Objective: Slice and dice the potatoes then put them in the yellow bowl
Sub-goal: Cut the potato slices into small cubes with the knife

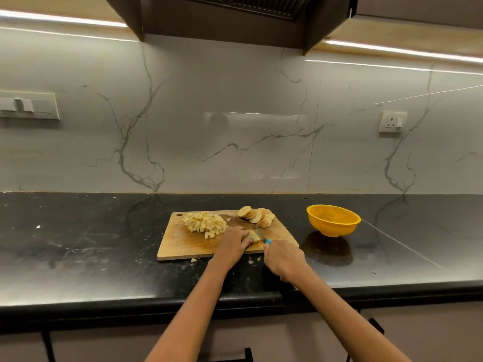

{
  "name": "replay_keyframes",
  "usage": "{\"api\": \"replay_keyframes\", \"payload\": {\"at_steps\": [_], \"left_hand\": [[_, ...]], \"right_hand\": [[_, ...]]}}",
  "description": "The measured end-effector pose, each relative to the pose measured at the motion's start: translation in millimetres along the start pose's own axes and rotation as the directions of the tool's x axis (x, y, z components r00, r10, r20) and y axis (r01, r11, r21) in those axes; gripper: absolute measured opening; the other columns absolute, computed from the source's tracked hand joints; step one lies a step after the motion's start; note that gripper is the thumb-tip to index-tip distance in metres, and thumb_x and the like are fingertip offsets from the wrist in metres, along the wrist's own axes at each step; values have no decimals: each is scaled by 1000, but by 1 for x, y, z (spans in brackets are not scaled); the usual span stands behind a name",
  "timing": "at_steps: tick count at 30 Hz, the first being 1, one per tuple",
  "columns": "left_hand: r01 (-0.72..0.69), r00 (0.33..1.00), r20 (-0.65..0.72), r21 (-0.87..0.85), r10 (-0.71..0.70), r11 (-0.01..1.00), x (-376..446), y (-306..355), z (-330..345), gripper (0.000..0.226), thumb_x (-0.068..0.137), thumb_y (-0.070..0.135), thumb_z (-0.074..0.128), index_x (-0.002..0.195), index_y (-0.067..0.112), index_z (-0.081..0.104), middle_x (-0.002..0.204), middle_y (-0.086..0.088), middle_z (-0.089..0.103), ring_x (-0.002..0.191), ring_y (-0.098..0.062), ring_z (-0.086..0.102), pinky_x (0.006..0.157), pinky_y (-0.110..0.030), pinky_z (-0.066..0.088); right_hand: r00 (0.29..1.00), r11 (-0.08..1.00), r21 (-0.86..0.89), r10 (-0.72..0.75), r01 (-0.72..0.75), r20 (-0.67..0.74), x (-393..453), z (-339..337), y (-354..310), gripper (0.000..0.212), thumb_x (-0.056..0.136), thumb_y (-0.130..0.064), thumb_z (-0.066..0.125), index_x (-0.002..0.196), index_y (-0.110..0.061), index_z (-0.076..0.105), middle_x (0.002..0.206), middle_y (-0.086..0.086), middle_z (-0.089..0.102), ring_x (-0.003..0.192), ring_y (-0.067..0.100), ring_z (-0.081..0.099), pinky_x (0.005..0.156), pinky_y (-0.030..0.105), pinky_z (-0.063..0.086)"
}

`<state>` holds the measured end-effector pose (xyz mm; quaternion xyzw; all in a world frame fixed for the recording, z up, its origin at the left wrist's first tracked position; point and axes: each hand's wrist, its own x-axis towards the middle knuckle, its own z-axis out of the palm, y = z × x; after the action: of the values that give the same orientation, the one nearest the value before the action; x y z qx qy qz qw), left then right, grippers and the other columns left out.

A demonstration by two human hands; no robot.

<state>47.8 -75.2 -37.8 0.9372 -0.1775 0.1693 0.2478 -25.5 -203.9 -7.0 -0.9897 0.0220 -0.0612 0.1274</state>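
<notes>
Potatoes sit on the wooden cutting board (183, 244) in three lots: a heap of diced cubes (205, 223) toward the far left of the board, a fanned row of round slices (254, 215) at the far right corner, and a small stack of slices (254, 236) near the middle that I am working on. My left hand (231, 244) lies over that stack with the fingers curled down onto it, pinning it against the board. My right hand (283, 257) is closed around the blue handle of the knife (261, 236), only a sliver of the handle showing above my knuckles; the blade points away from me and rests against the right side of the held stack. The yellow bowl (333, 220) stands on the black countertop (104, 257) well apart from the board, to its right, and I see no potato in it. A few stray potato bits (194, 260) lie on the counter just in front of the board's near edge. Behind the counter rises a white marble-patterned wall with a socket (392, 122) on the right and a switch panel (28, 105) on the left.
</notes>
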Motion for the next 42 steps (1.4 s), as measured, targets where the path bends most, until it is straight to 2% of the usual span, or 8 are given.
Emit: {"api": "replay_keyframes", "payload": {"at_steps": [4, 10, 19, 26, 31, 34, 39, 42], "left_hand": [[-8, 1000, 30, 11, 8, 1000, 3, -1, -1, 30, 94, 30, 52, 86, 4, 66, 96, -10, 62, 94, -24, 53, 84, -34, 40], [-7, 1000, 15, 8, 7, 1000, 4, -1, -3, 34, 92, 28, 55, 76, -1, 64, 99, -14, 64, 93, -26, 57, 83, -39, 43], [-14, 997, -77, 5, 14, 1000, -1, -4, 5, 32, 95, 31, 51, 103, 5, 68, 122, -6, 58, 112, -21, 48, 92, -30, 37], [24, 997, -68, -26, -26, 999, -4, -9, 6, 41, 94, 31, 52, 128, 8, 55, 136, -6, 50, 126, -20, 42, 103, -29, 30], [34, 998, -49, -34, -36, 999, -3, -8, 4, 40, 93, 31, 54, 126, 7, 57, 133, -7, 54, 123, -20, 45, 102, -30, 32], [25, 998, -58, -40, -27, 999, -3, -10, 6, 38, 93, 31, 54, 122, 7, 60, 131, -7, 55, 121, -20, 47, 101, -30, 33], [-1, 997, -74, -55, -3, 998, 1, -12, 6, 34, 92, 28, 56, 114, 5, 65, 127, -9, 58, 117, -22, 49, 97, -30, 34], [-6, 998, -57, -65, 3, 998, 2, -12, 6, 29, 90, 27, 58, 97, 1, 70, 115, -11, 63, 106, -22, 55, 88, -31, 38]], "right_hand": [[998, 997, -72, -5, 10, 68, 9, -3, -15, 29, 99, -16, 38, 113, -2, 60, 114, 13, 64, 104, 28, 62, 74, 31, 46], [994, 995, -101, -10, 21, 112, 16, -8, -28, 27, 97, -15, 43, 113, -5, 61, 119, 11, 62, 109, 27, 58, 87, 33, 47], [996, 945, -317, -85, 78, -6, -40, 1, -6, 28, 98, -14, 42, 119, -6, 59, 120, 9, 61, 107, 25, 61, 80, 32, 49], [997, 999, -8, 36, -36, -66, -36, -4, 1, 33, 101, -24, 38, 117, -4, 59, 117, 11, 63, 108, 25, 61, 85, 32, 48], [1000, 998, 58, -7, 7, -12, -16, 2, -8, 34, 100, -21, 36, 114, -1, 59, 113, 13, 63, 106, 29, 60, 78, 33, 45], [1000, 997, 73, 20, -20, -2, -10, 3, -10, 34, 101, -22, 37, 116, -2, 59, 116, 13, 63, 107, 28, 61, 85, 33, 48], [997, 999, -53, -5, 9, 75, -11, -2, -19, 34, 99, -19, 38, 121, -2, 56, 119, 14, 61, 109, 29, 59, 81, 34, 48], [982, 1000, 19, 18, -22, 187, 4, -11, -25, 26, 97, -15, 38, 100, -1, 60, 95, 14, 66, 83, 28, 66, 66, 30, 50]]}}
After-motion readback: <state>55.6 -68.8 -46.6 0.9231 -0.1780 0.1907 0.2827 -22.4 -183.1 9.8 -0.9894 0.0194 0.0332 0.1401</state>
